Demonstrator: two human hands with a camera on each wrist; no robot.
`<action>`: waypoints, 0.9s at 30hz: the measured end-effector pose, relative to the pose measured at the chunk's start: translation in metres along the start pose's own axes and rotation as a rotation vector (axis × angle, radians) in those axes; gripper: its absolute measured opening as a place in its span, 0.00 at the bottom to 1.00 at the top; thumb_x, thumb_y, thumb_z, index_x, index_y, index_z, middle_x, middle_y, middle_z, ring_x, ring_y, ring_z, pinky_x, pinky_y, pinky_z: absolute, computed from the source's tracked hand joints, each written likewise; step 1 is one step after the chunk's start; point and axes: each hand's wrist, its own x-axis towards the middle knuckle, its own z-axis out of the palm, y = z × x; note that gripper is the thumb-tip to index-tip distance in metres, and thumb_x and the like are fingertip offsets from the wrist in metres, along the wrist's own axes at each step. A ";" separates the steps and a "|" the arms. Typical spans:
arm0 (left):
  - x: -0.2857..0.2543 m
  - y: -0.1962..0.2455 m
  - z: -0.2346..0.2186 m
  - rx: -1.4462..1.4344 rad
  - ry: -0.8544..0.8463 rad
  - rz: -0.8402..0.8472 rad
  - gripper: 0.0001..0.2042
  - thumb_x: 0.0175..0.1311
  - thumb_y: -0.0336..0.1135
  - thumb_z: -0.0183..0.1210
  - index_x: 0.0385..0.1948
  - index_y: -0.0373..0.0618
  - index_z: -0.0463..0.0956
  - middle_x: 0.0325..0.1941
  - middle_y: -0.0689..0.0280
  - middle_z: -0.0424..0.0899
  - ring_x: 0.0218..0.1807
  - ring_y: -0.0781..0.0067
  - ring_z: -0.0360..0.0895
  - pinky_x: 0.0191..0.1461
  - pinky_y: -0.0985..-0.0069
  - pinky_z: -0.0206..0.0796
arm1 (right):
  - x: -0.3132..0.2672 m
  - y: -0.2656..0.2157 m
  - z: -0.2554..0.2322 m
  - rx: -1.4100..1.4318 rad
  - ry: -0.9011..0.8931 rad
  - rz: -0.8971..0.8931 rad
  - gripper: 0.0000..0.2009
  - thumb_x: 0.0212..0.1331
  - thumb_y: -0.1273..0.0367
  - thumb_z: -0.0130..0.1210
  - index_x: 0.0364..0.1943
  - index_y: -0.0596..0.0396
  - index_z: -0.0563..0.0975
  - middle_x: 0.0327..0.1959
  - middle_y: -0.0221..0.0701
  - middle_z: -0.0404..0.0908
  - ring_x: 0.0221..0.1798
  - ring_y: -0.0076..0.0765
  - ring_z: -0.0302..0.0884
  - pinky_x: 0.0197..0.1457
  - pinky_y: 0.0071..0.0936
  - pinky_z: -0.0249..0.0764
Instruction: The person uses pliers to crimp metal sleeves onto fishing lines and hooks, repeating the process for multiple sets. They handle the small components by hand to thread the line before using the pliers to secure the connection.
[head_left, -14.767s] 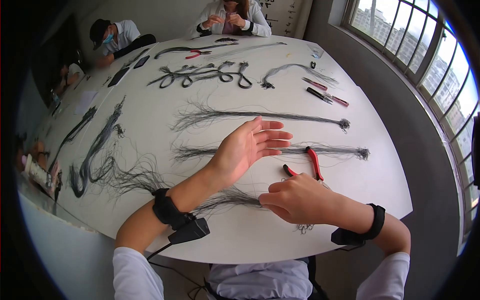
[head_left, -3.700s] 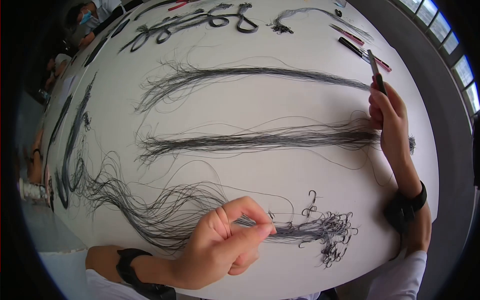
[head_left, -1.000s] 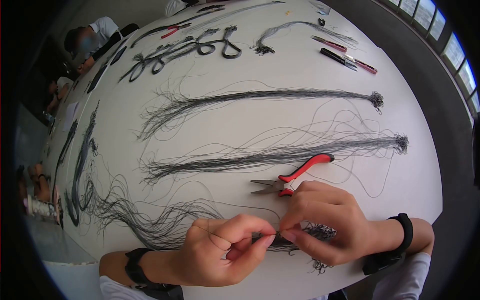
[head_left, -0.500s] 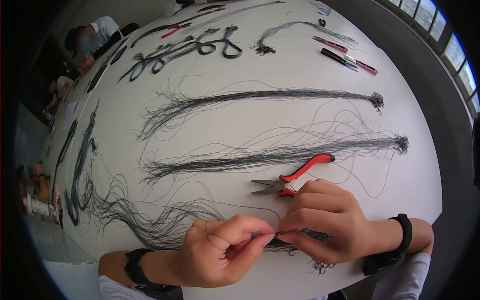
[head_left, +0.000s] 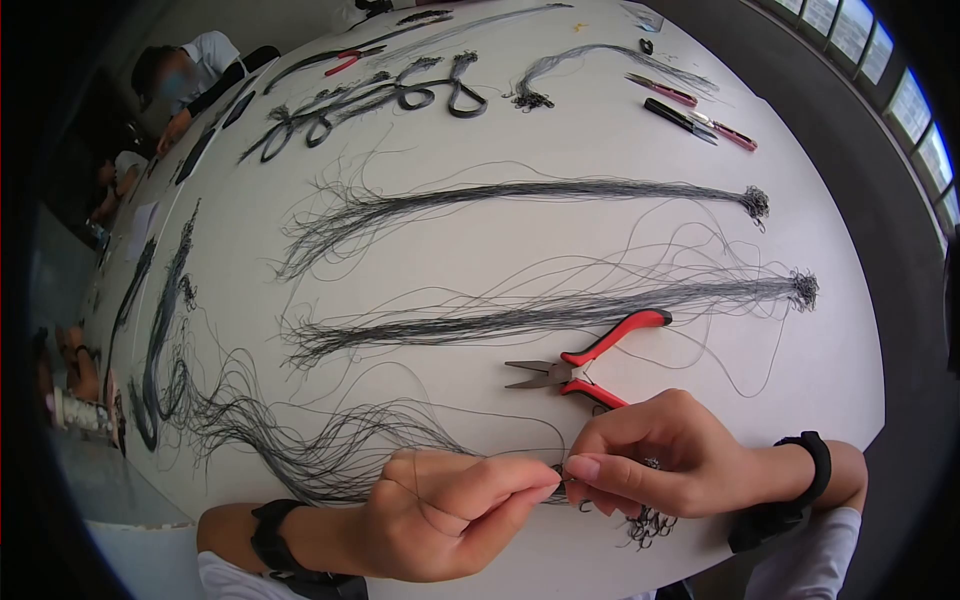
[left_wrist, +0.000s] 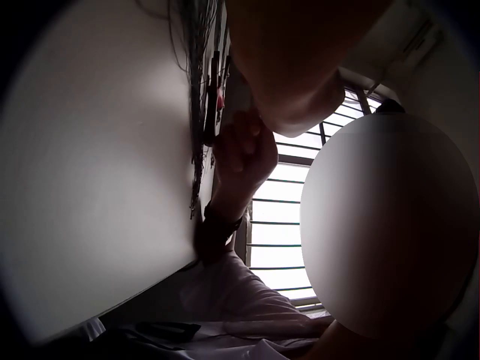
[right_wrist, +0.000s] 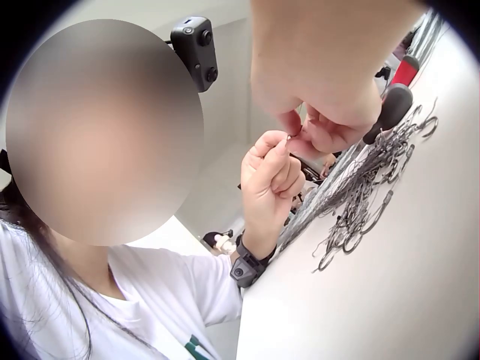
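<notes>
In the head view my left hand [head_left: 430, 515] pinches fishing line between thumb and forefinger, and a strand of the line [head_left: 437, 505] runs over its back. My right hand [head_left: 665, 455] meets it fingertip to fingertip, pinching a tiny dark metal piece, apparently a fish hook [right_wrist: 290, 138], mostly hidden by the fingers. Under both hands lies a bundle of dark lines [head_left: 330, 450], whose right end is a cluster of fish hooks [head_left: 650, 528]. Just beyond the right hand, red-and-black pliers [head_left: 612, 338] lie with handles spread.
Two more bundles, an upper line bundle [head_left: 520, 190] and a lower line bundle [head_left: 480, 318], stretch across the white table [head_left: 780, 430]. Farther back are coiled bundles [head_left: 410, 95], black-handled snips [head_left: 680, 120] and a red-handled tool [head_left: 665, 90]. Another person [head_left: 190, 75] sits at the far left.
Over the last second the right hand has lowered and turned, uncovering more of the pliers and hooks. The left fingers have drawn closer together. Before that, the right hand set down the pliers.
</notes>
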 end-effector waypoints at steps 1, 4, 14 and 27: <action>0.000 0.000 0.000 0.000 0.000 0.000 0.08 0.48 0.18 0.59 0.30 0.39 0.76 0.16 0.67 0.79 0.15 0.84 0.75 0.18 0.89 0.62 | 0.000 0.001 0.000 0.000 0.000 0.000 0.11 0.64 0.68 0.47 0.28 0.61 0.75 0.20 0.24 0.73 0.24 0.13 0.67 0.23 0.14 0.62; 0.000 0.001 0.001 -0.025 0.012 0.012 0.08 0.47 0.18 0.59 0.29 0.38 0.76 0.17 0.66 0.80 0.16 0.84 0.75 0.18 0.89 0.63 | 0.000 0.002 0.000 0.038 0.003 0.012 0.10 0.64 0.69 0.47 0.29 0.61 0.75 0.21 0.23 0.72 0.24 0.12 0.66 0.24 0.14 0.61; -0.001 0.001 0.000 -0.041 -0.023 -0.022 0.07 0.47 0.18 0.59 0.29 0.36 0.77 0.18 0.65 0.81 0.17 0.82 0.77 0.20 0.88 0.67 | 0.000 0.003 0.000 -0.147 0.072 -0.076 0.03 0.57 0.74 0.52 0.29 0.59 0.74 0.20 0.24 0.73 0.19 0.11 0.64 0.20 0.14 0.60; -0.002 0.000 0.002 -0.052 -0.016 -0.063 0.07 0.49 0.19 0.58 0.31 0.37 0.76 0.14 0.67 0.79 0.16 0.85 0.75 0.18 0.89 0.63 | 0.001 0.005 -0.001 -0.517 0.123 -0.437 0.01 0.53 0.77 0.53 0.29 0.62 0.75 0.24 0.30 0.76 0.18 0.20 0.71 0.21 0.15 0.65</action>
